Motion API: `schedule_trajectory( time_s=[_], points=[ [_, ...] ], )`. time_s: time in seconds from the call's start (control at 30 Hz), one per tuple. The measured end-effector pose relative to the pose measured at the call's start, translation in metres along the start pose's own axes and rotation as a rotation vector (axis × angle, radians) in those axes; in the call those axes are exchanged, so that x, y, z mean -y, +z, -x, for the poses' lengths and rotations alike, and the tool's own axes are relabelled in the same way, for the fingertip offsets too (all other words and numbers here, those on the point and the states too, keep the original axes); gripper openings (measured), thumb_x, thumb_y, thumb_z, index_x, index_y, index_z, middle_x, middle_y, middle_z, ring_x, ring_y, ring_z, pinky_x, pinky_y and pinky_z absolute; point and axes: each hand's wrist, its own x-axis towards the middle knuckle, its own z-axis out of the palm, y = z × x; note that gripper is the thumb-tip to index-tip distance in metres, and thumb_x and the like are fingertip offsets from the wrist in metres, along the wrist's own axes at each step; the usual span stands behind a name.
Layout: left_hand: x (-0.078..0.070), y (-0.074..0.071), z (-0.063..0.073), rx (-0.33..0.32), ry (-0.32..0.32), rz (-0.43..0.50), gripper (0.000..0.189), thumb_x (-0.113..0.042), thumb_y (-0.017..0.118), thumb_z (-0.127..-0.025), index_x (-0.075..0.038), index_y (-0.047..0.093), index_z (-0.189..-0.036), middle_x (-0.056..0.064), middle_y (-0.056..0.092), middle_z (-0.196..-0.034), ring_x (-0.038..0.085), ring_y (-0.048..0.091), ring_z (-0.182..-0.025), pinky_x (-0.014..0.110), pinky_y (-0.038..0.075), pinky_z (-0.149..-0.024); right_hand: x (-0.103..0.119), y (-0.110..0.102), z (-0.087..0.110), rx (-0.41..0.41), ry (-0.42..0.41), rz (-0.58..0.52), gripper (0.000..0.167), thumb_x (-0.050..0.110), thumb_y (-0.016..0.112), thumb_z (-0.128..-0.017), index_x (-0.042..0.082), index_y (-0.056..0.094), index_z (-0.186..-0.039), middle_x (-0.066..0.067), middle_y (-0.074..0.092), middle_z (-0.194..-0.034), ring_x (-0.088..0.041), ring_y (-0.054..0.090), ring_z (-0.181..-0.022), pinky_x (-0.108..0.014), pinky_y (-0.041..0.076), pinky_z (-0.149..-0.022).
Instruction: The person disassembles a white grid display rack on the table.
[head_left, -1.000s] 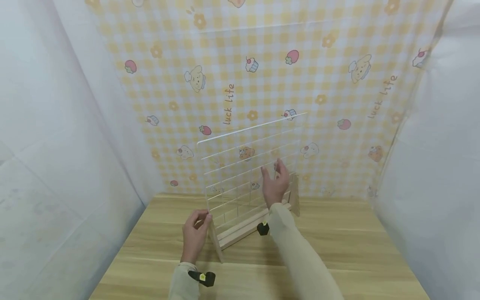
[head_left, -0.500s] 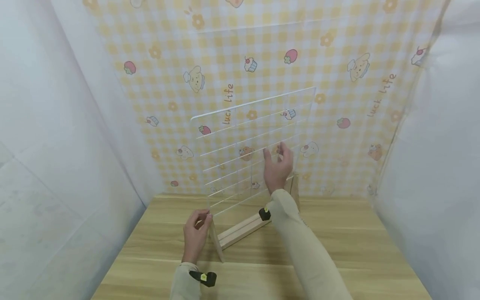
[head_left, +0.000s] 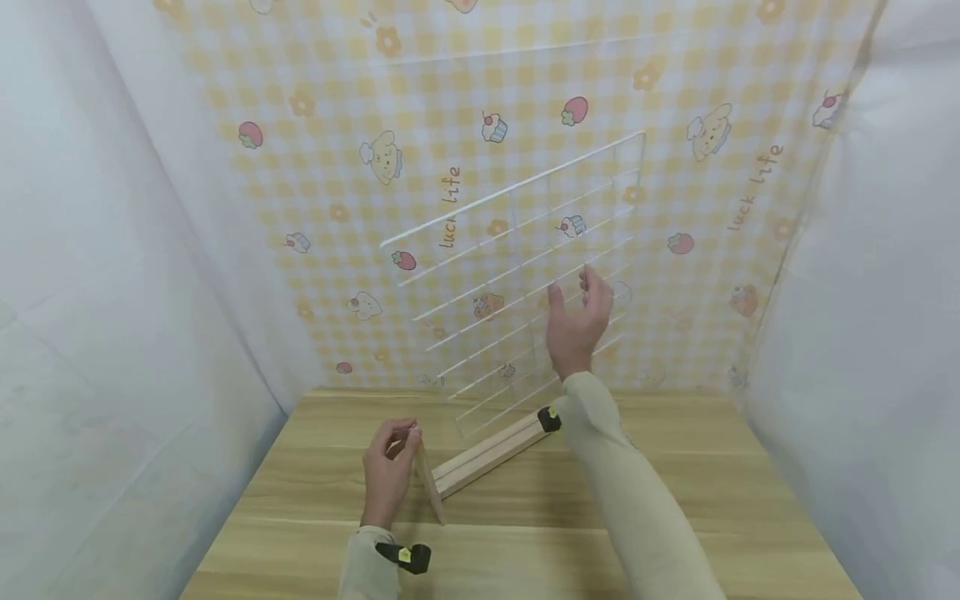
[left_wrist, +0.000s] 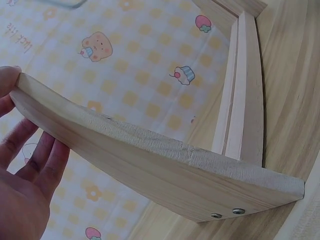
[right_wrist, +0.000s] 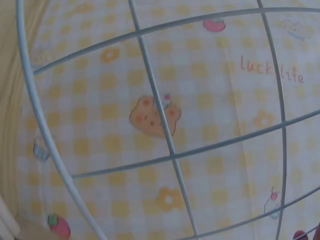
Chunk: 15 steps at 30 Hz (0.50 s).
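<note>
My right hand (head_left: pixel 577 329) grips a white wire grid panel (right_wrist: pixel 172 156) near its middle, and the panel hangs tilted above a wooden stand. Only a fingertip (right_wrist: pixel 300 234) or two of that hand show at the corner of the right wrist view. Thumb and fingers of my left hand (head_left: pixel 386 479) pinch the upper end of the stand's near side piece (left_wrist: pixel 150 165). A grooved wooden crossbar (left_wrist: pixel 250 100) runs from this piece to the far side piece (left_wrist: pixel 220 12). Two screw heads (left_wrist: pixel 238 211) show low on the near piece.
The stand rests on a wood-grain table (head_left: pixel 675 508). Behind it hangs a yellow checked cloth (head_left: pixel 330 167) with printed cartoons. White sheets (head_left: pixel 862 333) enclose the left and right sides.
My right hand has raised the wire grid panel up and to the right, out of the stand, and it now tilts more. My left hand has stayed at the side piece.
</note>
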Motion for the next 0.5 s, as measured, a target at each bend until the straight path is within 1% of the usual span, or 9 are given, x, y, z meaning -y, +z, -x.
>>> schedule_trajectory(
  time_s=[0.07,0.17,0.37,0.5],
  points=[
    [0.0,0.0,0.0,-0.003,-0.008,0.004,0.015,-0.02,0.068,-0.097,-0.013,0.069,-0.11,0.002,0.071,-0.113,0.002,0.063,-0.098,0.021,0.055,-0.095,-0.005,-0.01,0.0,0.003,-0.032,0.03,0.052,0.015,0.071,-0.091,-0.001,0.053,-0.138,-0.021,0.055,-0.13,-0.033,0.05,-0.125,-0.044,0.041,-0.113],
    [-0.001,0.0,0.001,-0.003,-0.016,0.011,0.015,-0.019,0.069,-0.096,-0.013,0.069,-0.11,0.001,0.071,-0.113,0.001,0.063,-0.098,0.016,0.053,-0.093,-0.016,-0.027,-0.001,0.011,-0.047,0.077,0.05,0.013,0.07,-0.091,-0.002,0.055,-0.135,-0.021,0.055,-0.129,-0.032,0.051,-0.123,-0.044,0.042,-0.111],
    [0.0,0.0,-0.001,-0.003,-0.018,0.035,0.016,-0.021,0.07,-0.096,-0.013,0.069,-0.11,0.001,0.071,-0.113,0.001,0.064,-0.098,0.014,0.052,-0.092,-0.042,-0.067,0.002,0.089,-0.052,0.13,0.049,0.013,0.068,-0.092,-0.002,0.052,-0.136,-0.022,0.052,-0.128,-0.037,0.05,-0.121,-0.048,0.044,-0.106],
    [0.001,0.0,-0.002,0.005,-0.016,0.041,0.018,-0.02,0.07,-0.096,-0.012,0.069,-0.111,0.006,0.07,-0.115,0.001,0.064,-0.098,0.012,0.052,-0.091,-0.065,-0.098,0.01,0.144,-0.079,0.22,0.044,0.008,0.068,-0.092,-0.006,0.053,-0.13,-0.025,0.052,-0.123,-0.038,0.051,-0.113,-0.044,0.046,-0.098]
  ],
)
